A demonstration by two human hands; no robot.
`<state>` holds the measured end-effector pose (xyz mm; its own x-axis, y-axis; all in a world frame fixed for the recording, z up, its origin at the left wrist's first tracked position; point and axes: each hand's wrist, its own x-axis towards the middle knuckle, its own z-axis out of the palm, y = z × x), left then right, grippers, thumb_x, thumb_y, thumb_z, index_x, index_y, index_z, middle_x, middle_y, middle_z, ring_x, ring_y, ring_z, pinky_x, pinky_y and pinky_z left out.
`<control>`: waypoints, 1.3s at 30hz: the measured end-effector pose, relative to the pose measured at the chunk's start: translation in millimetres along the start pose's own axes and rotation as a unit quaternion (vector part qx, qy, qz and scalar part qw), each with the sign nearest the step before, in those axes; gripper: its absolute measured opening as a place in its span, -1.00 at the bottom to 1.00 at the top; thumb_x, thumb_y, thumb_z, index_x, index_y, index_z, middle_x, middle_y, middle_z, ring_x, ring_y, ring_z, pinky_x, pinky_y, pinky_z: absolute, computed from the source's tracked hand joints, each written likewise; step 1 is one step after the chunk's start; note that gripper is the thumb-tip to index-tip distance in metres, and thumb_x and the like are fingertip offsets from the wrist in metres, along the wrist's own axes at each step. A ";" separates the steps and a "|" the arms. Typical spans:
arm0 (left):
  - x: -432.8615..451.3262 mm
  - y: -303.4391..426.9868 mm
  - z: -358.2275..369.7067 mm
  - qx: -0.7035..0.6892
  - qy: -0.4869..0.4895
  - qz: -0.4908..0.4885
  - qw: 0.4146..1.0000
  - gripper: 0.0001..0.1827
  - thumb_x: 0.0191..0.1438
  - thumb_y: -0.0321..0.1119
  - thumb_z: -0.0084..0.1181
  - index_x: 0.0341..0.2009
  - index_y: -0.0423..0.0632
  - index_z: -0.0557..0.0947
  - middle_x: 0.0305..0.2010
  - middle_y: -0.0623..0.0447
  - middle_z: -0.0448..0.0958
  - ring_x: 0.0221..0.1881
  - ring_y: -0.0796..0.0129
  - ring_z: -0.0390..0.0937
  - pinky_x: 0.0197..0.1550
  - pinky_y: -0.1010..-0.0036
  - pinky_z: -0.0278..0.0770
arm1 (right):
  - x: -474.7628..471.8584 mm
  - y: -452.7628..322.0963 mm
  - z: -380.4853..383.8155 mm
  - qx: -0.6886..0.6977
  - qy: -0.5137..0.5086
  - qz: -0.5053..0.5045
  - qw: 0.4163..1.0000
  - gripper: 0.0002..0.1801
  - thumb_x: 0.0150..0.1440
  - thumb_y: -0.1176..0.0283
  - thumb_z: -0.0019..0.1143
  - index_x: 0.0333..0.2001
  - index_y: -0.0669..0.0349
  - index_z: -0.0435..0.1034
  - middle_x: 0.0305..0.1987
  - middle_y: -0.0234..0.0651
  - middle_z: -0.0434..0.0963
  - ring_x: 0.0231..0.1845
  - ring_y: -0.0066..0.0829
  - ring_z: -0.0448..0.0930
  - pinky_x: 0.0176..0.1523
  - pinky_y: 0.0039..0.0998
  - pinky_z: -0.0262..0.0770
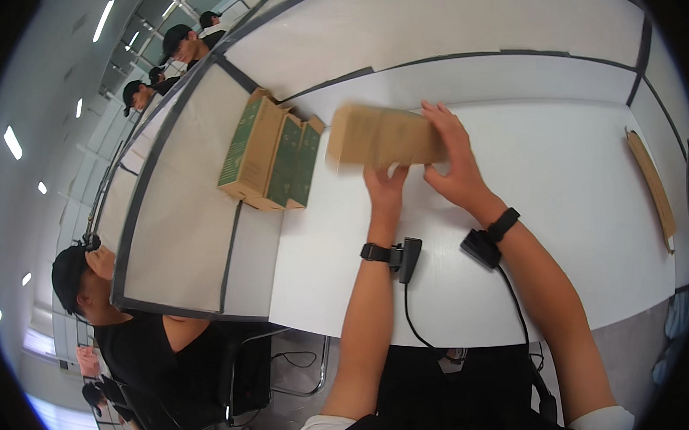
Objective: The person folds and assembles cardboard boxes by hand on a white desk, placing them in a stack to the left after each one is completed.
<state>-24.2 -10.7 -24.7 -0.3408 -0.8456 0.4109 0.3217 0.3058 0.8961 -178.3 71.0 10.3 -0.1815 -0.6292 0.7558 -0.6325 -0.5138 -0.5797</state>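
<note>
A brown cardboard box [384, 136], blurred by motion, is held up over the white table. My left hand [385, 181] grips its near side from below, with the fingers partly hidden behind it. My right hand [452, 151] clasps the box's right end, thumb low and fingers over the top. Each wrist wears a black strap with a small black device, from which a cable runs down towards my body.
Several green-and-brown cardboard boxes [271, 154] stand in a row against the left partition [175, 224]. A flat cardboard strip [652, 190] lies along the right edge of the white table [566, 203]. Beyond the left partition sits another person [145, 319].
</note>
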 end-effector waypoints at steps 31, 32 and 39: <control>-6.8 9.3 18.9 -0.082 -0.025 -0.047 0.995 -0.30 0.13 -0.39 0.38 0.29 -0.03 0.30 0.48 -0.13 0.25 0.46 0.14 0.27 0.33 0.23 0.45 | -2.7 16.0 2.8 0.433 0.026 0.394 0.810 -0.34 0.26 0.25 0.36 0.28 0.19 0.18 0.10 -0.23 0.53 0.07 -0.46 0.58 0.12 -0.32 0.54; -7.2 10.8 19.7 -0.052 -0.017 -0.035 0.998 -0.22 0.11 -0.39 0.39 0.35 -0.05 0.26 0.46 -0.12 0.26 0.45 0.13 0.28 0.33 0.22 0.44 | 0.4 13.3 1.0 0.426 0.034 0.337 0.839 -0.28 0.25 0.30 0.36 0.35 0.21 0.14 0.12 -0.21 0.53 0.08 -0.46 0.58 0.14 -0.31 0.55; 1.5 12.7 11.6 0.287 0.030 0.075 0.955 0.07 -0.02 -0.45 0.47 0.53 -0.10 0.13 0.42 -0.11 0.30 0.42 0.06 0.31 0.40 0.20 0.31 | 8.5 10.2 -1.8 0.083 -0.028 0.003 0.996 -0.33 0.16 0.64 0.09 0.38 0.10 0.34 0.44 -0.20 0.44 0.45 -0.11 0.42 0.47 -0.22 0.35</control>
<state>-30.9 -3.0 -10.7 -0.2715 -0.7925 0.5461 -0.1800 0.5992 0.7801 -187.6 61.4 11.4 -0.1390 -0.6615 0.7370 -0.4979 -0.5966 -0.6294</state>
